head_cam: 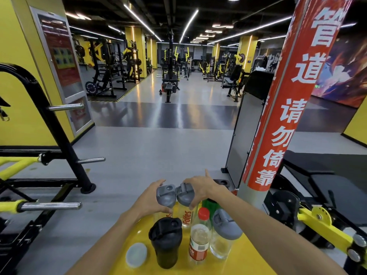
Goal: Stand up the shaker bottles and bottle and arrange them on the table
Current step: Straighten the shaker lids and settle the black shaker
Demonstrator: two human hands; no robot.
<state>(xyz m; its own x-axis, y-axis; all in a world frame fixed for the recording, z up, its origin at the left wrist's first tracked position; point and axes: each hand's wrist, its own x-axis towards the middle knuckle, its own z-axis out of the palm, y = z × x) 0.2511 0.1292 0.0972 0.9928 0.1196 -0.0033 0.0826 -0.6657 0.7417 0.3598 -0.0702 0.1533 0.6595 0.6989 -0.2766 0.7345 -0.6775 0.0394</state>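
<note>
Two clear shaker bottles with grey lids stand side by side at the far edge of the yellow table (246, 261). My left hand (151, 203) grips the left grey-lidded shaker (165, 196). My right hand (200, 187) grips the right grey-lidded shaker (184, 195), which has red lettering. Nearer to me stand a dark shaker with a black lid (165, 243), a clear bottle with a red cap (199, 237) and a third clear shaker with a grey lid (223, 233). A green bottle (211, 206) stands behind them, partly hidden.
A round translucent lid (136, 255) lies flat on the table at the left. A pillar wrapped in a red sign (278, 124) rises just right of the table. Black and yellow gym machines (49, 155) stand on both sides, with grey floor ahead.
</note>
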